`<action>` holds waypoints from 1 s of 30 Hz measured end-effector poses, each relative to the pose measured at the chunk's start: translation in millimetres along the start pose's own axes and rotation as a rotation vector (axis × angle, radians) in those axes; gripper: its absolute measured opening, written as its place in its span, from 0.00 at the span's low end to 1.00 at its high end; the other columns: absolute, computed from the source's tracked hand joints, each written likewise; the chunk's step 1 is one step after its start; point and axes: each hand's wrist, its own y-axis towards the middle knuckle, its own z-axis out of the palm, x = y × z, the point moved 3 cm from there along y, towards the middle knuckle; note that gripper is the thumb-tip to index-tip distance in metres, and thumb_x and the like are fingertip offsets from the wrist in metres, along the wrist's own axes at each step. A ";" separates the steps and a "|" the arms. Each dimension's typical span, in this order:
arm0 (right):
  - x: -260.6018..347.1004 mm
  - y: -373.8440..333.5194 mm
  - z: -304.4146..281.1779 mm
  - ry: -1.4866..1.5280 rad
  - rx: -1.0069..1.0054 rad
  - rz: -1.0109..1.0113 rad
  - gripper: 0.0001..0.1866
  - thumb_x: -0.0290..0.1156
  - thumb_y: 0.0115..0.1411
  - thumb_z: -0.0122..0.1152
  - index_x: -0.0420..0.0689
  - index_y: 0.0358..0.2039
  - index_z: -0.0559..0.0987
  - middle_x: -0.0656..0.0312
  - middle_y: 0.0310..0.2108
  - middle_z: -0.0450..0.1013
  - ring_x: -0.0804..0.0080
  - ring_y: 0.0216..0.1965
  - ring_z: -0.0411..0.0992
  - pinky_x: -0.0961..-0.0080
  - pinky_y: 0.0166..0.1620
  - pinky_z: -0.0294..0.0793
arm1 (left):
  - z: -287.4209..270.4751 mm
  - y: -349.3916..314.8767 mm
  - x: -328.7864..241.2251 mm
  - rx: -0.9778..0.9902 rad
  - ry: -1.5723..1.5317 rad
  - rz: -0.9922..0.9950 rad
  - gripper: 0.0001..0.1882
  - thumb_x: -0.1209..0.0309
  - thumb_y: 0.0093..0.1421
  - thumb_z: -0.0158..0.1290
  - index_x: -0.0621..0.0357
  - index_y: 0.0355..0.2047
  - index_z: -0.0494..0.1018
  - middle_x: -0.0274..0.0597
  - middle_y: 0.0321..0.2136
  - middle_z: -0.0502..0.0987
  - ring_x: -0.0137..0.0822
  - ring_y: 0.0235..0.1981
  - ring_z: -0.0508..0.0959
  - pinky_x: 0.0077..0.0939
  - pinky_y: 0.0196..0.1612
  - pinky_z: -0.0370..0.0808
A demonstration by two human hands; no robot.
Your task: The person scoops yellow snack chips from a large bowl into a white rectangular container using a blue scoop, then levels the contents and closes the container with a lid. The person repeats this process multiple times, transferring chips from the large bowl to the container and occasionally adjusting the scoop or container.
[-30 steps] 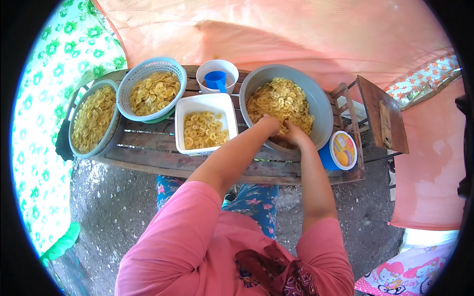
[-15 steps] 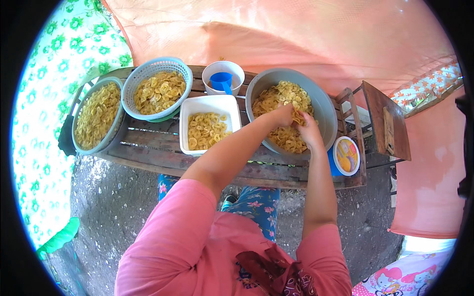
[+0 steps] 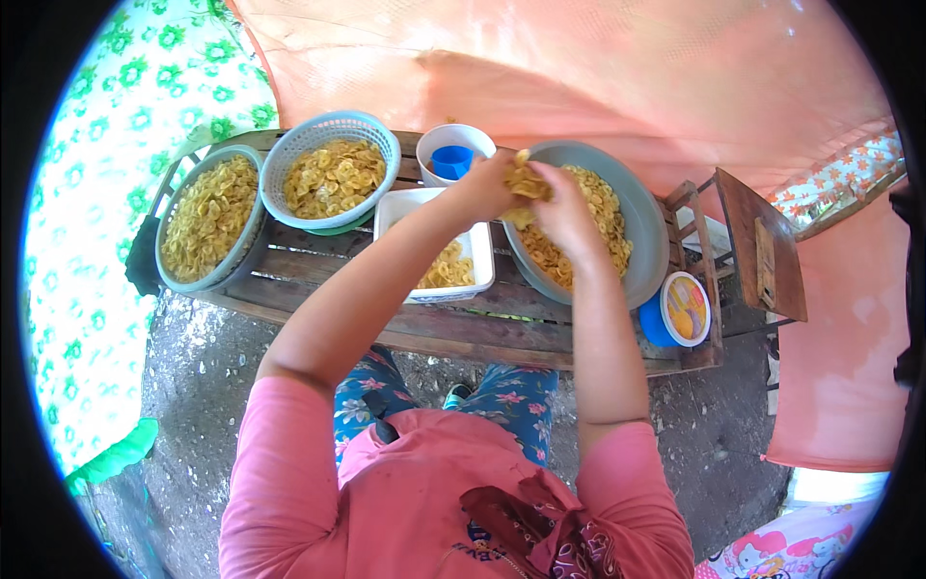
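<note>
Thin yellow chips, like banana chips (image 3: 527, 183), are gathered between my two hands above the left rim of a big grey basin (image 3: 648, 217). My left hand (image 3: 490, 185) closes on them from the left, my right hand (image 3: 563, 205) from the right; some fingers are hidden behind the chips. More chips (image 3: 603, 207) lie heaped in the basin. Under my left forearm stands a white square tub (image 3: 391, 207) with a shallower layer of chips, partly covered by the arm. Just beyond my left hand is a white bucket (image 3: 430, 145) holding a blue cup (image 3: 450, 161).
A light blue strainer basket (image 3: 273, 193) and a grey-blue basket (image 3: 174, 270), both full of chips, stand at the left of the slatted wooden bench (image 3: 328, 309). A blue tub with a white-rimmed lid (image 3: 685, 309) sits at the right end. Orange sheeting (image 3: 598, 68) hangs behind.
Both hands have risen from the chip heap in the basin and shifted left to its rim, carrying chips between them. The view has shifted slightly too.
</note>
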 end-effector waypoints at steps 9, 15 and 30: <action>-2.1 -14.5 128.3 -0.108 0.125 0.031 0.22 0.22 0.51 0.65 0.41 0.49 0.77 0.48 0.48 0.71 0.52 0.51 0.70 0.66 0.56 0.67 | -39.7 -60.2 120.6 0.188 0.207 -0.334 0.23 0.73 0.58 0.49 0.60 0.55 0.67 0.55 0.39 0.77 0.47 0.41 0.78 0.40 0.39 0.75; -15.1 -16.1 133.8 -0.087 0.313 0.235 0.13 0.21 0.56 0.56 0.39 0.42 0.80 0.51 0.39 0.76 0.58 0.39 0.76 0.68 0.44 0.73 | -40.0 -24.1 154.8 0.059 0.258 -0.132 0.18 0.77 0.57 0.47 0.68 0.49 0.70 0.50 0.31 0.77 0.42 0.35 0.81 0.33 0.25 0.78; -40.0 86.9 127.7 -0.352 -0.014 0.087 0.11 0.35 0.59 0.58 0.43 0.36 0.80 0.54 0.39 0.78 0.53 0.39 0.76 0.56 0.45 0.71 | -34.1 115.1 191.2 -0.354 0.624 -0.451 0.13 0.72 0.54 0.50 0.63 0.36 0.80 0.55 0.36 0.80 0.42 0.40 0.81 0.32 0.43 0.77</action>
